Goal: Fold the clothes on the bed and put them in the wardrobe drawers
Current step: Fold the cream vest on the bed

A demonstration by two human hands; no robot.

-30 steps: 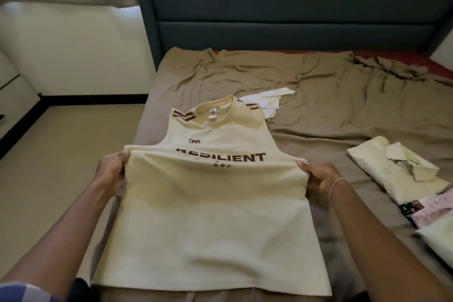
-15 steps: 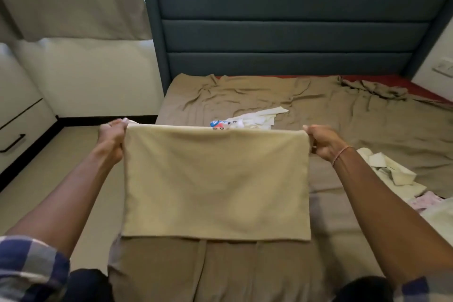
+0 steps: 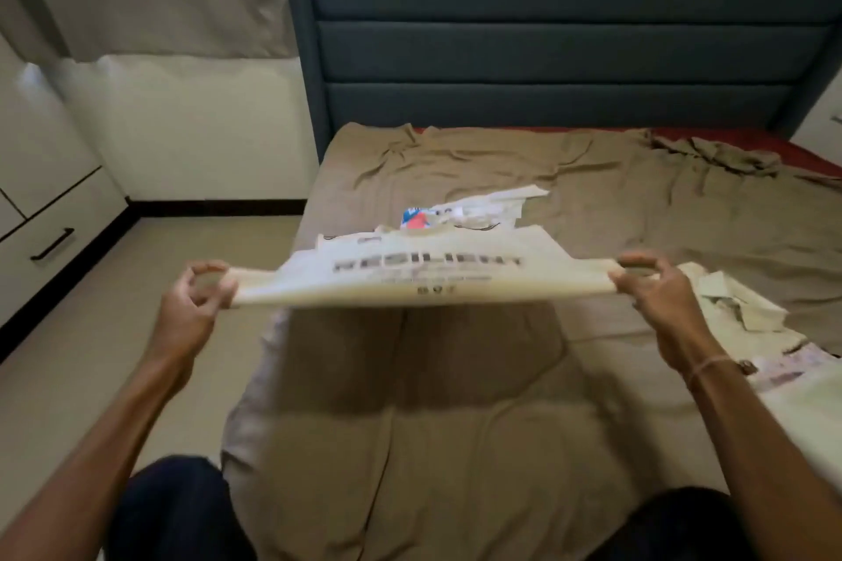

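Head view: cream tank top (image 3: 423, 273) stretched nearly flat in the air above the tan bed sheet (image 3: 455, 401), its lettering blurred. Left hand (image 3: 193, 305) and right hand (image 3: 656, 287) each pinch one side edge with curled fingers. Folded collared shirt (image 3: 738, 310) lies right of it.

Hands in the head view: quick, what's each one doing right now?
Left hand: pinches the left edge of the cream tank top, which is stretched out above the bed.
Right hand: grips the right edge of the same top.
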